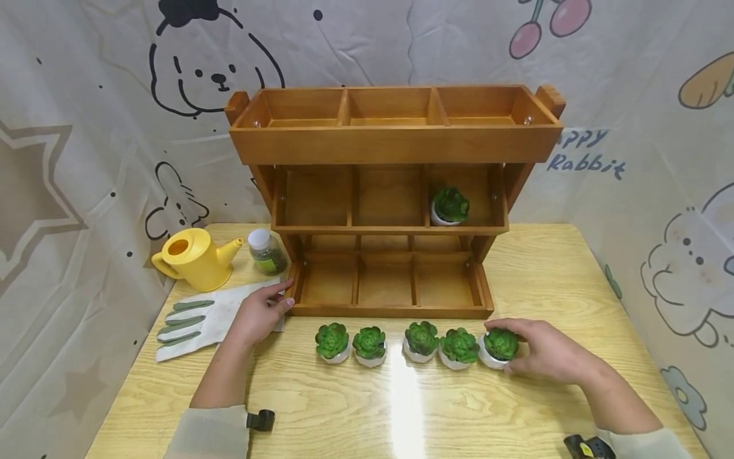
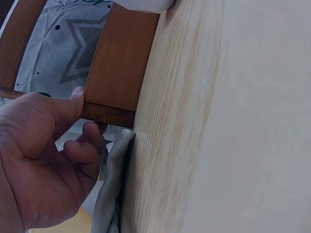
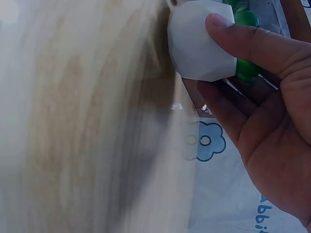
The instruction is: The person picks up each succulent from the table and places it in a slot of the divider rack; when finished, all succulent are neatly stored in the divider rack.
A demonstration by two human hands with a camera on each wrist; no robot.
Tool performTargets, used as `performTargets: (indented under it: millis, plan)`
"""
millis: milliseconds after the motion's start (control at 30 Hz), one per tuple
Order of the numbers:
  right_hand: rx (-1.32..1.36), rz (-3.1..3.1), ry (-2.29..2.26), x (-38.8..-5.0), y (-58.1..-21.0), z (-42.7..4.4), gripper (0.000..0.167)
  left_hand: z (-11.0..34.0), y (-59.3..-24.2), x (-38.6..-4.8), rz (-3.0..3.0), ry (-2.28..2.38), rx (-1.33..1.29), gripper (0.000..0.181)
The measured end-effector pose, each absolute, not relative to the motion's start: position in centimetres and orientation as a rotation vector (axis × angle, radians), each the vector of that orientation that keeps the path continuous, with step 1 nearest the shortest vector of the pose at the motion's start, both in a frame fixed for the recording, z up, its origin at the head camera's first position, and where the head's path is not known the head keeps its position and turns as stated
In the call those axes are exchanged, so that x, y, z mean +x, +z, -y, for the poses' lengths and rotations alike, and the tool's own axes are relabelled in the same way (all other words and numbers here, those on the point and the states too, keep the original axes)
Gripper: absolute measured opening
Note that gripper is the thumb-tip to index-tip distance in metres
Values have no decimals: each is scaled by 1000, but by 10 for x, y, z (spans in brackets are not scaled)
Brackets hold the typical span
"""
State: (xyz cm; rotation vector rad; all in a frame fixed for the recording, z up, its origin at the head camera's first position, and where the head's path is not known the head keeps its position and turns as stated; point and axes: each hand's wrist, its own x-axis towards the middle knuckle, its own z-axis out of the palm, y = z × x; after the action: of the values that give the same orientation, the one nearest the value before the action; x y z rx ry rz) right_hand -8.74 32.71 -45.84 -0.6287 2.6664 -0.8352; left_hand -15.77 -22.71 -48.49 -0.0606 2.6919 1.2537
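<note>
A three-tier wooden shelf (image 1: 395, 145) stands at the back of the table, each tier split into three compartments. My left hand (image 1: 260, 313) grips the front left corner of its bottom tier; in the left wrist view the thumb presses one face of the wooden board (image 2: 119, 63) and the fingers curl at its end. My right hand (image 1: 550, 350) holds the rightmost potted succulent (image 1: 500, 345) by its white faceted pot (image 3: 201, 41), between thumb and fingers. Several more potted succulents (image 1: 421, 339) line up to its left. One potted succulent (image 1: 450, 205) sits in the middle tier's right compartment.
Left of the shelf stand a yellow watering can (image 1: 197, 258) and a white-lidded jar (image 1: 266, 252). A white-and-green glove (image 1: 201, 322) lies in front of them, beside my left hand. Printed cloth (image 1: 355, 44) hangs behind and at both sides of the table (image 1: 321, 408).
</note>
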Motion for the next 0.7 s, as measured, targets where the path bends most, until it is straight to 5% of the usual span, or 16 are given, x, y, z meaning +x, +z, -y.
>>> performTargets:
  millis: [700]
  plan:
    - [-730, -2664, -817, -103, -418, -323, 72, 226, -485, -159, -2682, 1258, -73, 50]
